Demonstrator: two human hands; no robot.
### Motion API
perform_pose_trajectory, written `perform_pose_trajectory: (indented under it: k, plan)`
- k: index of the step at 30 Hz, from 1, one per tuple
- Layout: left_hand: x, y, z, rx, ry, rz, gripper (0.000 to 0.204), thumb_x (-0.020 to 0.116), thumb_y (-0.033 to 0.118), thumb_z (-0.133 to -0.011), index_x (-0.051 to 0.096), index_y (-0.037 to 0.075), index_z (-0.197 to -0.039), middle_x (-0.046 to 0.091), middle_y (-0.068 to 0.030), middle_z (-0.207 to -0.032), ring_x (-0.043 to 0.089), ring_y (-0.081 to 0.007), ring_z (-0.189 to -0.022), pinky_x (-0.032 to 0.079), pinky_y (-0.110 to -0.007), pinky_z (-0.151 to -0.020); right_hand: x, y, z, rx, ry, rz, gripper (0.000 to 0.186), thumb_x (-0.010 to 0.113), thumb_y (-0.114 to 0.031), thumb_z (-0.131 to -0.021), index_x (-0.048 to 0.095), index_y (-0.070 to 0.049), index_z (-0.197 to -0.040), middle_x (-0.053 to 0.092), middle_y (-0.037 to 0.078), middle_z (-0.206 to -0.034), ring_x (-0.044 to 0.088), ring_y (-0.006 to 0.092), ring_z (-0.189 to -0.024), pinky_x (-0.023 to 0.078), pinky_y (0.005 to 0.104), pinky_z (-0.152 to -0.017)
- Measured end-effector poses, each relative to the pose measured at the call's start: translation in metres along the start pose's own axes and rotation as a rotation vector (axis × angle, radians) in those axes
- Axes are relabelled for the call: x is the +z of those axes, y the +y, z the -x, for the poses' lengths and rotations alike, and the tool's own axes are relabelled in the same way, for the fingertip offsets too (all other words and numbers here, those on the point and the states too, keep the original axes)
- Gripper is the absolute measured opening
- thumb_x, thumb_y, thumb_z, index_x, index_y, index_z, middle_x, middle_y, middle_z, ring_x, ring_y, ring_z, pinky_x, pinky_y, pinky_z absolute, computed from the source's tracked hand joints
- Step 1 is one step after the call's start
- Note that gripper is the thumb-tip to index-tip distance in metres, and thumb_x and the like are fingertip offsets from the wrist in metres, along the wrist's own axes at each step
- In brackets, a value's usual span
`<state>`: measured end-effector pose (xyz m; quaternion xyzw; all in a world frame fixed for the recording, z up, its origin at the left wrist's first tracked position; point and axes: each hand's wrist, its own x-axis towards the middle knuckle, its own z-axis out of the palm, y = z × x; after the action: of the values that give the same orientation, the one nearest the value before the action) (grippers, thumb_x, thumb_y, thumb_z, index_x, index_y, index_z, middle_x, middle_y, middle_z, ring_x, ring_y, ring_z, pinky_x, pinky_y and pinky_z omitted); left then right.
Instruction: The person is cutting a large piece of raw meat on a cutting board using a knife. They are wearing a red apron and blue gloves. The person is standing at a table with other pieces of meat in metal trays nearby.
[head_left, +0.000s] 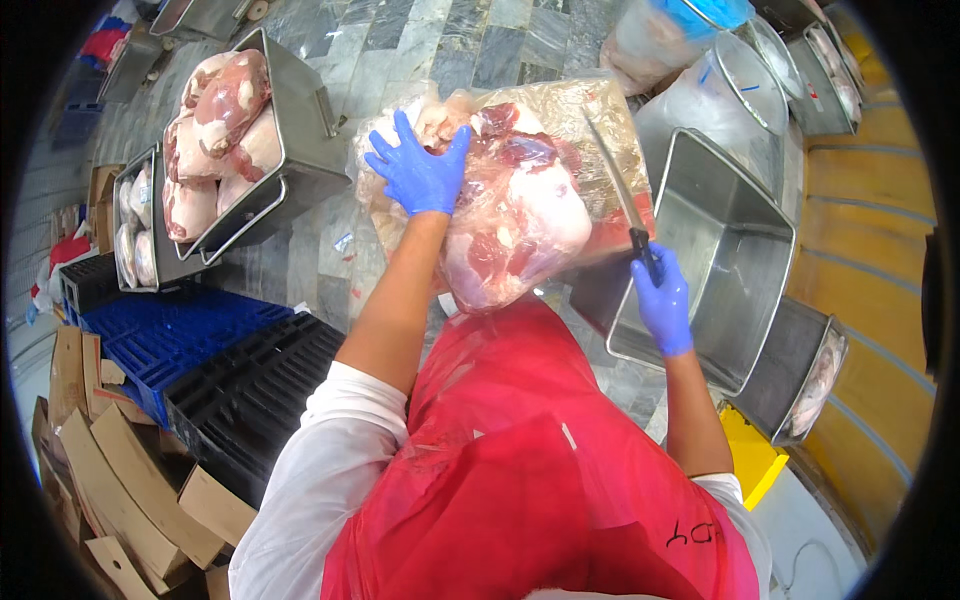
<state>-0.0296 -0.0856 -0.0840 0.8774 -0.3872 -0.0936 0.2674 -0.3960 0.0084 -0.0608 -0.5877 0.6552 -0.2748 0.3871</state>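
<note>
A large raw cut of meat [520,210] with pale fat and red muscle lies in front of me on a plastic-covered board [610,110]. My left hand [415,165], in a blue glove, rests with fingers spread on the far left end of the meat. My right hand [662,300], also gloved in blue, is closed round the black handle of a long knife [617,180]. The blade points up and away, to the right of the meat and apart from it. Clear plastic film [375,195] shows at the board's left edge.
A metal tub [310,150] heaped with meat pieces stands at the left, beside a smaller tub. On the right is a deep metal tub [745,250], with plastic-lined bins [720,90] beyond. Blue pallets [170,320], black pallets [245,385] and flattened cardboard [130,480] lie lower left.
</note>
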Motion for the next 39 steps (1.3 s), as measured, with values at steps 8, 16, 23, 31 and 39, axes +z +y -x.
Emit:
perform_pose_trajectory:
  k: [8,16,23,31,39]
  plan:
    - [0.032,-0.008,-0.054,0.283,-0.204,-0.019,0.089,0.077,0.062,-0.076,0.049,0.025,-0.152,0.033,-0.0221,-0.161,0.028,-0.0456,-0.148,0.032,-0.072,-0.108,-0.024,-0.051,0.037,-0.105,-0.153,0.271,0.048,0.075,-0.019,-0.092,0.062,-0.006,-0.135,0.073,0.023,-0.103,0.074,0.0336,-0.089,0.057,0.04,-0.079]
    - [0.035,0.007,-0.061,0.674,-0.363,0.035,0.083,0.077,0.06,-0.078,0.052,0.023,-0.149,0.046,-0.0255,-0.151,0.04,-0.0429,-0.142,0.039,-0.052,-0.114,-0.089,-0.129,0.007,-0.23,-0.231,0.528,0.046,0.073,-0.018,-0.091,0.066,-0.019,-0.137,0.067,0.018,-0.087,0.068,0.0365,-0.076,0.054,0.0421,-0.07]
    - [0.018,0.033,-0.029,0.38,-0.411,-0.201,0.094,0.077,0.064,-0.077,0.042,0.025,-0.155,0.041,-0.0374,-0.149,0.04,-0.0539,-0.139,0.042,-0.056,-0.11,-0.106,-0.171,-0.047,-0.335,-0.395,0.764,0.039,0.071,-0.017,-0.091,0.07,-0.021,-0.13,0.064,0.017,-0.081,0.063,0.0398,-0.072,0.052,0.0471,-0.067]
    - [0.03,0.014,-0.043,0.451,-0.476,-0.021,0.076,0.071,0.053,-0.088,0.041,0.031,-0.155,0.04,-0.0315,-0.151,0.044,-0.054,-0.134,0.042,-0.065,-0.105,-0.099,-0.244,-0.13,-0.48,-0.647,0.913,0.032,0.072,-0.014,-0.086,0.075,-0.012,-0.118,0.07,0.021,-0.088,0.067,0.0401,-0.08,0.054,0.0486,-0.072]
    - [0.029,0.02,-0.044,0.508,-0.487,-0.037,0.069,0.067,0.047,-0.092,0.044,0.026,-0.154,0.046,-0.0338,-0.147,0.048,-0.0547,-0.131,0.043,-0.057,-0.109,-0.07,-0.268,-0.177,-0.286,-0.838,0.915,0.031,0.073,-0.011,-0.085,0.075,-0.008,-0.116,0.072,0.022,-0.093,0.069,0.0393,-0.081,0.056,0.0427,-0.073]
